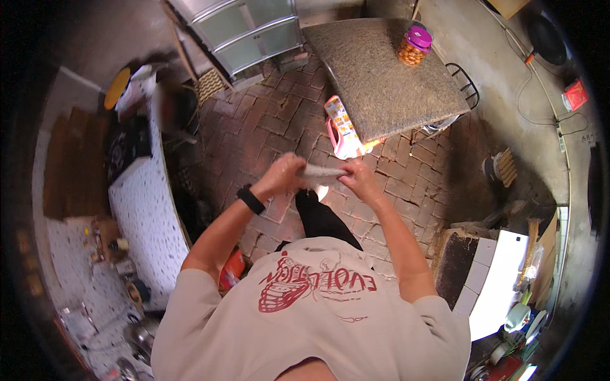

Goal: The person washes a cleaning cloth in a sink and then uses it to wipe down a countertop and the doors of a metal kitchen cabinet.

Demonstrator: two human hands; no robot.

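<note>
A light grey cloth (pixel 324 172) is stretched between my two hands, in front of my body and above the brick floor. My left hand (pixel 286 172), below a black wristband (pixel 251 199), grips one end of it. With thumb and fingers, my right hand (pixel 357 178) pinches the other end. The cloth looks folded or bunched and slightly blurred. Just beyond my right hand stands a pink-and-white item with a printed side (pixel 344 131), by the near edge of the table.
A brown speckled table (pixel 381 81) bears a jar with a purple lid (pixel 415 45). A speckled white counter (pixel 147 228) runs along the left. At right is a white-topped ledge (pixel 498 281). A glass-fronted cabinet (pixel 250 33) stands at the back, over the brick floor (pixel 271 114).
</note>
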